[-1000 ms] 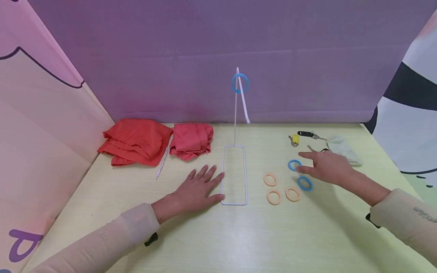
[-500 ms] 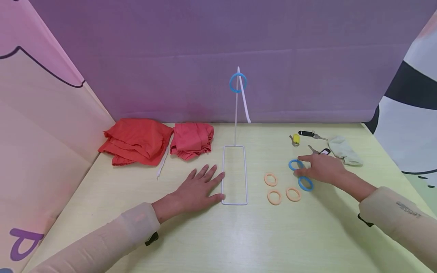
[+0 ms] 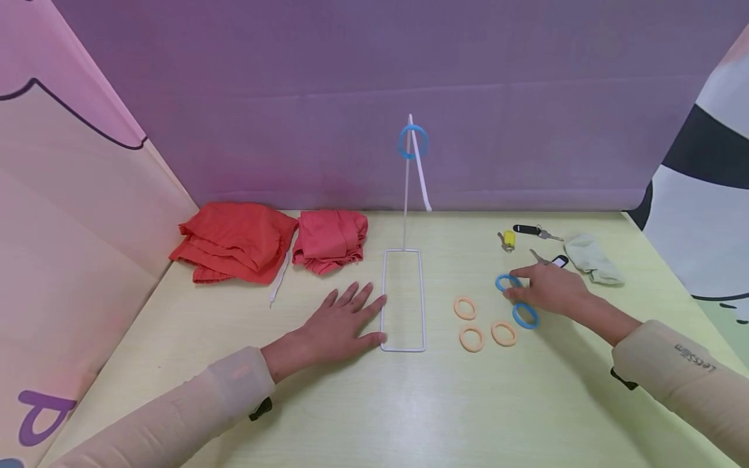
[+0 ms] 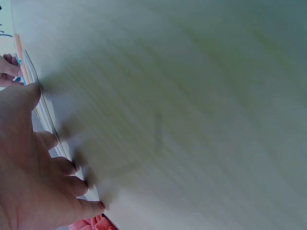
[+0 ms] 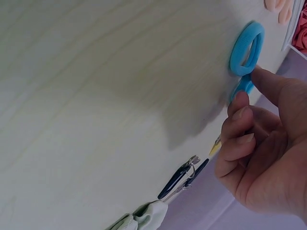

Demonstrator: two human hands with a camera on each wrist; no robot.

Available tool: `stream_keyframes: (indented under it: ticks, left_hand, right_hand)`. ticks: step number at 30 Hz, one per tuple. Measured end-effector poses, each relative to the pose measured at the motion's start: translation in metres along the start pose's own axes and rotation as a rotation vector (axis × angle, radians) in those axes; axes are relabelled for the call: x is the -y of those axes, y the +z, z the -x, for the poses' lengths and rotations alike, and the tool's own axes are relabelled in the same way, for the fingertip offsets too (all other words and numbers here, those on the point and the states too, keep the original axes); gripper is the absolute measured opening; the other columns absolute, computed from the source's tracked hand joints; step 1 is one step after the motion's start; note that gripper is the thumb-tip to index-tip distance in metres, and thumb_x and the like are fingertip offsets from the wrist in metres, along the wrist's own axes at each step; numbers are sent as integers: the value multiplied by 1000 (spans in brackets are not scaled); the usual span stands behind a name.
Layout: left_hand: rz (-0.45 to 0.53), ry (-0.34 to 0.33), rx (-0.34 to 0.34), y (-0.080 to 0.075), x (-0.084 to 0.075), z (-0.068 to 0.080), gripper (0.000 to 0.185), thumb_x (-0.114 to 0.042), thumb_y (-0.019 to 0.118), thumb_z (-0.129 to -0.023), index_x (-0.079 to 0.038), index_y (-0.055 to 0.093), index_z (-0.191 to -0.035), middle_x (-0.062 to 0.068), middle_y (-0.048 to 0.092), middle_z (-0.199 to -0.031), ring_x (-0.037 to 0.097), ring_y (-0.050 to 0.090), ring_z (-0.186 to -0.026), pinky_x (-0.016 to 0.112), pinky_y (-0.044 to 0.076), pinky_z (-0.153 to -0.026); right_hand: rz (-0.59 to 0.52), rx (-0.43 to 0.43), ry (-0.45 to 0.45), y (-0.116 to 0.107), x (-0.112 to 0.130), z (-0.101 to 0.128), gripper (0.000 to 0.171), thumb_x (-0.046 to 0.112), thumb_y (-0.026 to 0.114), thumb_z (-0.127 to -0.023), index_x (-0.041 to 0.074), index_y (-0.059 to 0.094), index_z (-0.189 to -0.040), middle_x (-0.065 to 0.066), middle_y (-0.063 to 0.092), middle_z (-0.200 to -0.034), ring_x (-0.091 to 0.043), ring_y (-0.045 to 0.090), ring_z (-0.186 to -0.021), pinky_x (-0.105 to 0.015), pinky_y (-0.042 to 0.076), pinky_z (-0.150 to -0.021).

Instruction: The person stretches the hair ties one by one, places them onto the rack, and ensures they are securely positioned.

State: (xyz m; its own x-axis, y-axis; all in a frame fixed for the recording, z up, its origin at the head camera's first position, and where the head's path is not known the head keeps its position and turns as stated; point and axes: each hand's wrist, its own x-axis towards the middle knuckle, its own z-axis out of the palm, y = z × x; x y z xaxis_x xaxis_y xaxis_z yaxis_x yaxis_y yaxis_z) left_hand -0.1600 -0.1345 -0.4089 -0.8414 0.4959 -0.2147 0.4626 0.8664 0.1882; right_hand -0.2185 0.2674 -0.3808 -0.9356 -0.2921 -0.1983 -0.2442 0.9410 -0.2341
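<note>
My left hand [image 3: 350, 316] lies flat and open on the table, its fingertips against the left side of the white wire stand's base [image 3: 402, 300]; the left wrist view shows the same hand [image 4: 33, 167] beside the wire [image 4: 45, 110]. My right hand [image 3: 541, 287] pinches a blue ring [image 3: 505, 282] between thumb and forefinger, low on the table. The right wrist view shows that ring [image 5: 243, 86] between the fingertips. A second blue ring [image 3: 525, 316] lies just by the thumb. Three orange rings [image 3: 471, 338] lie between the stand and the right hand. Another blue ring [image 3: 413, 142] hangs at the stand's top.
Two red cloths [image 3: 236, 240] lie at the back left with a white string [image 3: 277, 281] beside them. Keys with black and yellow tags [image 3: 525, 231] and a pale green cloth [image 3: 591, 259] lie behind the right hand. Purple and patterned screens wall the table [image 3: 374, 403].
My right hand has come down and slightly left, and its thumb and forefinger have closed on the blue ring. The left hand has not moved.
</note>
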Motion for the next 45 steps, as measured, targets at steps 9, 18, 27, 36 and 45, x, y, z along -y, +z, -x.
stream_keyframes:
  ticks: [9, 18, 27, 36, 45]
  left_hand:
    - [-1, 4, 2, 0, 0, 0, 77, -65, 44, -98, -30, 20, -161, 5, 13, -170, 34, 6, -158, 62, 11, -124]
    - [-3, 5, 0, 0, 0, 0, 76, -65, 44, -98, -30, 20, -161, 5, 13, -170, 34, 6, -158, 62, 11, -124]
    - [3, 12, -2, -1, 0, 1, 76, -65, 43, -98, -29, 21, -161, 5, 14, -170, 34, 7, -158, 61, 12, -124]
    - [-2, 8, 0, -1, 0, 0, 76, -65, 44, -98, -30, 21, -161, 5, 14, -170, 34, 7, -158, 62, 12, -123]
    - [-2, 9, -4, -2, 0, 1, 76, -64, 44, -98, -30, 21, -161, 5, 14, -170, 34, 6, -158, 61, 12, -124]
  right_hand:
    - [19, -108, -84, 8, -2, -1, 39, 35, 63, -96, 10, 67, -125, 9, 54, -54, -11, 42, -48, -27, 28, -44]
    - [1, -154, -87, 9, -2, -3, 33, 32, 62, -96, 9, 69, -119, 7, 60, -62, -13, 43, -46, -28, 28, -42]
    - [-48, -205, -54, 0, 5, 1, 39, 36, 63, -96, 10, 65, -126, 5, 59, -66, -13, 46, -48, -30, 33, -43]
    - [-129, -464, -158, -43, 44, 21, 30, 37, 66, -96, 17, 68, -119, 9, 54, -58, -8, 45, -49, -28, 34, -45]
    - [-71, -873, -491, -88, 97, 49, 28, 24, 75, -87, 20, 73, -114, 14, 54, -57, 4, 39, -48, -19, 32, -45]
